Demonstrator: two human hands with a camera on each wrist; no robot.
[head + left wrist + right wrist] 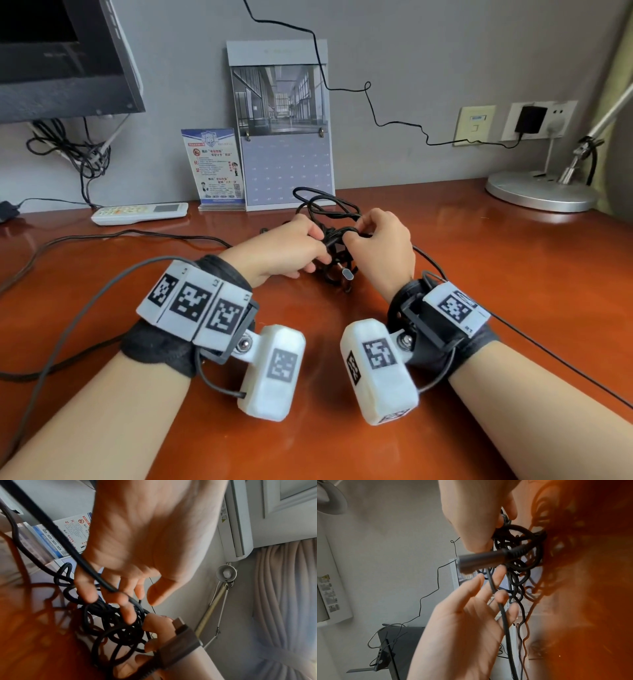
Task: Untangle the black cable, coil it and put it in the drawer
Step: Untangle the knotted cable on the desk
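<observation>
The blue-and-white notice card (213, 168) carries printed characters and a QR code, too small to read.

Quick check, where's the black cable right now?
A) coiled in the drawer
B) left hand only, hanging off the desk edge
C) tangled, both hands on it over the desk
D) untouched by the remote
C: the cable is a knotted bundle above the desk, with the left hand and right hand both gripping strands.

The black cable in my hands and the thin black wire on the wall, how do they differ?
The black cable is bunched in a knotted tangle over the desk; the thin wire runs strung out along the wall to the plugged adapter. The cable looks thicker, the wire finer. Left hand and right hand grip the cable; nothing touches the wire. Both are black.
</observation>
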